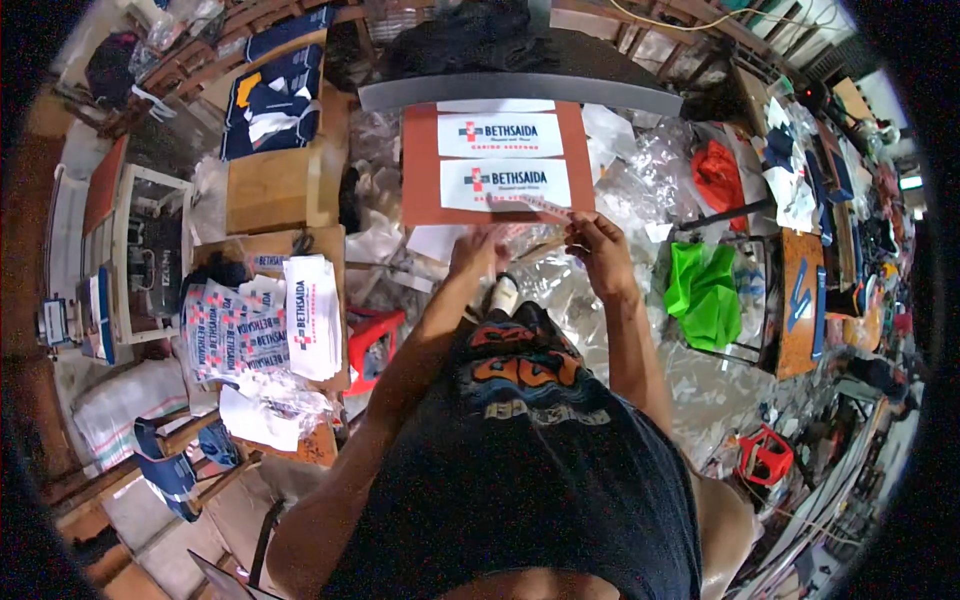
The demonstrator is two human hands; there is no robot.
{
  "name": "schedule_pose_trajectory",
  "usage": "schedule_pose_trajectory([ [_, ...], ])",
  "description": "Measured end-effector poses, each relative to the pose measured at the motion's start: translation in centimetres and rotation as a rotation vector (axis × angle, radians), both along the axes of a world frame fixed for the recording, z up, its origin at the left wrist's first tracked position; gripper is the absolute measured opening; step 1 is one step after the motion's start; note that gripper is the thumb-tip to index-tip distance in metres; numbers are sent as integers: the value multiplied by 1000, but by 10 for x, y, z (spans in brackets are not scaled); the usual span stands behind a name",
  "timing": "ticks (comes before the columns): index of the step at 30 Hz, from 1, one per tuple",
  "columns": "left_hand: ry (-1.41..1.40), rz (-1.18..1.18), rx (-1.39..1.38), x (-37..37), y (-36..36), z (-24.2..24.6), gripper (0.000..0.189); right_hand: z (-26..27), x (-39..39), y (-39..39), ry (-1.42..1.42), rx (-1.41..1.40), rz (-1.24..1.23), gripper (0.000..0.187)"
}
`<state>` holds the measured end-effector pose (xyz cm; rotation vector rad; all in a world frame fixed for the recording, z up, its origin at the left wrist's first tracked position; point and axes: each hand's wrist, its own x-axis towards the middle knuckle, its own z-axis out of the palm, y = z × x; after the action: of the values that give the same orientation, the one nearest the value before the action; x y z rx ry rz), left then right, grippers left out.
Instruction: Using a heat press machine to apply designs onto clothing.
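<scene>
A strip of clear film (pixel 536 204) with red print spans the near edge of a white printed piece. My right hand (pixel 601 251) pinches the strip's right end between thumb and fingers. Just left of it, my left hand (pixel 478 253) is blurred, its fingers closed around clear film with reddish print (pixel 517 234). Beyond both hands, white pieces (pixel 461 184) bearing a logo and writing lie flat in a row on a reddish-brown board (pixel 422 169). The wide dark-grey plate of what looks like a heat press (pixel 521 91) sits over the board's far edge.
At left, a stack of white printed pieces (pixel 322 356) lies beside a heap of printed film (pixel 225 330). Green fabric (pixel 703 296) rests at right, near a wooden-topped stand (pixel 799 300). Red plastic stools (pixel 765 455) (pixel 375 345) and plastic scraps surround me.
</scene>
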<state>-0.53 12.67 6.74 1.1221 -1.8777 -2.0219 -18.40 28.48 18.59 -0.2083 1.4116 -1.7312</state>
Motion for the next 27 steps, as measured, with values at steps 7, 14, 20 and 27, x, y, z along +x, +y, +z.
schedule_pose_trajectory([
  [7,-489,160,-222,-23,-16,-97,39,-8,41,24,-50,18,-40,15],
  [14,84,498,71,-35,15,-42,50,-9,57,62,-52,105,-83,14],
  [20,-132,576,-143,-18,15,-47,39,-13,68,62,-72,33,-69,14],
  [27,-2,895,-279,-14,19,-40,16,-10,71,58,-41,68,-58,14],
])
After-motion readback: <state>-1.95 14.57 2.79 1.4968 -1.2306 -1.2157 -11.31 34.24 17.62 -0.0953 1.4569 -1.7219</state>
